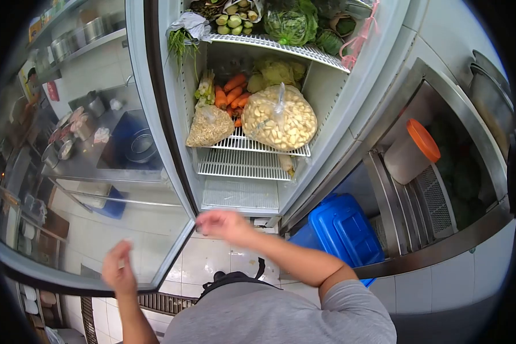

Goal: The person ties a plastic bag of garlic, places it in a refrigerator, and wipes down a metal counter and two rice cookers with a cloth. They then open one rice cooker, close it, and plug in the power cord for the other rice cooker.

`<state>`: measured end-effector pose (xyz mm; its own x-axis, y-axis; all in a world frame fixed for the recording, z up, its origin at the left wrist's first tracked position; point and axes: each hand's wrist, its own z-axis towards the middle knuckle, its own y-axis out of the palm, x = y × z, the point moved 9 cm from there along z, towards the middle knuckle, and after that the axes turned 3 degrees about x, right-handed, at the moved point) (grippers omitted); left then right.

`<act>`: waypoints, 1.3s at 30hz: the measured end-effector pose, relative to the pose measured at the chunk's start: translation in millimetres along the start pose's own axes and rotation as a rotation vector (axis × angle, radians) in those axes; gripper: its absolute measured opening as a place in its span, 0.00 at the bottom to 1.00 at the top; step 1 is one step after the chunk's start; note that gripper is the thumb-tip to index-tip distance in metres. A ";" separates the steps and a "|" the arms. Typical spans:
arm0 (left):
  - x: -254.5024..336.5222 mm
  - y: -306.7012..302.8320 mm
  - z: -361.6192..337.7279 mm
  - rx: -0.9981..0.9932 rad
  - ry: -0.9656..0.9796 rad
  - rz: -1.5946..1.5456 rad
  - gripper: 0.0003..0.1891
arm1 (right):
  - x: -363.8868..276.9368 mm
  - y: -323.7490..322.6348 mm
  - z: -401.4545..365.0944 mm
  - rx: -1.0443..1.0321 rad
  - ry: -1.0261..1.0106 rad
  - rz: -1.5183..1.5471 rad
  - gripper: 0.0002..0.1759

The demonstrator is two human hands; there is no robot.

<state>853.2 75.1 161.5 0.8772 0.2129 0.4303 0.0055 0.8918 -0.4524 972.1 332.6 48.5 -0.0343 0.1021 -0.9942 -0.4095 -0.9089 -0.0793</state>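
Fridge (328,92), seen from above, is standing directly ahead of the person, with its glass door (155,241) swinging wide on the left side. The left hand (120,268) is hovering in front of the glass, its fingers loosely bending and grasping nothing visible; whether it is touching the pane cannot be told. The right hand (226,225) is reaching across to the door's inner edge, near the fridge's base; it is blurring, so whether it is gripping the edge cannot be told.

The upper shelf (269,45) is bearing leafy greens (292,26) and small green vegetables (234,24), with a pink ribbon (361,41) hanging at its right end. The middle shelf (229,142) is supporting a large bag (281,126) of pale chunks, a small bag (210,126) to its left, and carrots (233,92) lying behind and between them. A pale root (286,164) is resting at the right of the lower shelf (241,166).

To the right of the fridge, a blue bin (347,229) is standing beside a metal rack (391,200), and an orange-lidded tub (410,152) is sitting on the rack. A metal desk (86,165) carrying pots is showing in the glass.
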 end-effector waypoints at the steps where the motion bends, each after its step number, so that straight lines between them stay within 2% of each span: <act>1: -10.6 -26.1 8.9 0.077 0.087 0.044 0.09 | -21.0 -35.5 9.9 0.126 0.010 -0.166 0.17; 2: -29.4 -49.2 12.6 0.145 0.083 0.122 0.09 | -28.1 -79.1 22.9 0.315 -0.090 -0.287 0.19; 3: -48.0 -65.6 16.2 0.232 0.016 0.050 0.09 | -51.2 -120.5 26.3 0.478 -0.160 -0.309 0.21; 4: -53.8 -69.3 17.0 0.226 0.007 0.046 0.09 | -55.5 -165.7 37.2 0.623 -0.182 -0.481 0.23; 6: -58.6 -75.3 16.9 0.247 0.033 0.102 0.08 | -95.7 -231.4 41.8 0.857 -0.252 -0.919 0.28; 7: -44.7 -66.2 17.4 0.210 0.167 0.213 0.09 | -107.7 -256.2 51.0 0.905 -0.313 -1.047 0.28; 8: -41.9 -63.0 18.0 0.199 0.158 0.210 0.09 | -117.9 -275.8 62.5 0.948 -0.379 -1.177 0.28; 10: -20.0 -54.2 16.2 0.182 0.362 0.396 0.10 | -122.3 -303.5 99.8 0.856 -0.295 -1.277 0.27; 12: -27.6 -54.7 11.4 0.203 0.324 0.360 0.10 | -108.8 -303.4 124.6 0.739 -0.221 -1.370 0.27; 14: -29.2 -58.9 7.2 0.237 0.292 0.341 0.10 | -103.3 -295.5 139.2 0.797 -0.218 -1.520 0.29; 16: -35.8 -62.1 5.7 0.251 0.188 0.292 0.10 | -105.5 -295.3 143.5 0.809 -0.247 -1.511 0.26; 19: -44.9 -64.0 3.3 0.296 0.126 0.260 0.10 | -102.3 -304.0 145.4 0.826 -0.267 -1.474 0.17; 20: -45.5 -62.8 2.9 0.296 0.126 0.262 0.10 | -101.0 -303.4 145.3 0.826 -0.268 -1.472 0.17; 22: -57.0 -67.5 1.2 0.409 -0.009 0.149 0.10 | -103.4 -301.8 141.9 0.855 -0.272 -1.508 0.14; 25: -54.5 -69.3 3.7 0.535 -0.088 0.194 0.10 | -107.1 -297.0 134.3 0.920 -0.319 -1.518 0.10; 30: -31.0 -77.1 29.7 0.566 0.037 0.187 0.11 | -101.3 -292.7 126.4 0.879 -0.328 -1.508 0.05; 32: -23.6 -83.3 37.6 0.614 0.103 0.213 0.12 | -96.6 -282.6 116.9 0.815 -0.263 -1.516 0.06; 36: -31.6 -86.6 38.3 0.669 0.062 0.276 0.11 | -95.8 -272.1 95.8 0.875 -0.396 -1.450 0.06; 39: -33.0 -81.5 35.9 0.741 0.048 0.370 0.11 | -94.1 -269.9 90.4 0.870 -0.389 -1.418 0.07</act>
<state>806.5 9.7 212.2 0.7800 0.5415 0.3135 -0.5902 0.8032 0.0811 1003.4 604.8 170.0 0.6177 0.7800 -0.1001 -0.6475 0.4323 -0.6276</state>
